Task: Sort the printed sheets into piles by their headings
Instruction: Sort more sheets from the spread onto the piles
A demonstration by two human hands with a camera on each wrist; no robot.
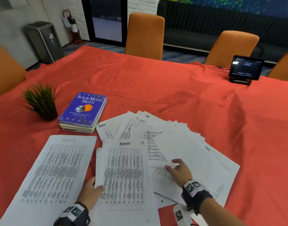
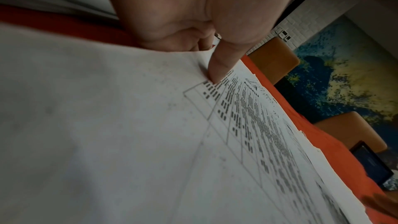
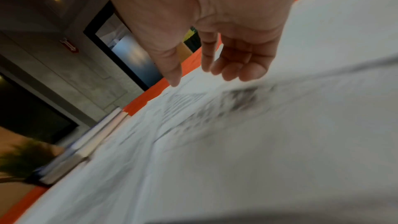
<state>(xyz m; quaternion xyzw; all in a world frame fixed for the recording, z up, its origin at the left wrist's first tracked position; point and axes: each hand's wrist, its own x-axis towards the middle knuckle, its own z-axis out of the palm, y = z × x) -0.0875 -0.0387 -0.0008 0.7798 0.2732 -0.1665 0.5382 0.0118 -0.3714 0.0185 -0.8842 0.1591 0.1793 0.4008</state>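
Note:
Printed table sheets lie on a red tablecloth. A sheet headed "Task List" lies alone at the left. My left hand pinches the left edge of a sheet headed "ADMIN 27", thumb on top and fingers under the paper. To the right spreads a fanned heap of sheets, some marked "Admin", "17 Logs" and "HR". My right hand hovers over this heap with loosely bent fingers just above or brushing the top sheet, holding nothing.
A stack of books with a blue cover and a small potted plant stand left of the sheets. A tablet on a stand sits at the far right. Orange chairs line the far side.

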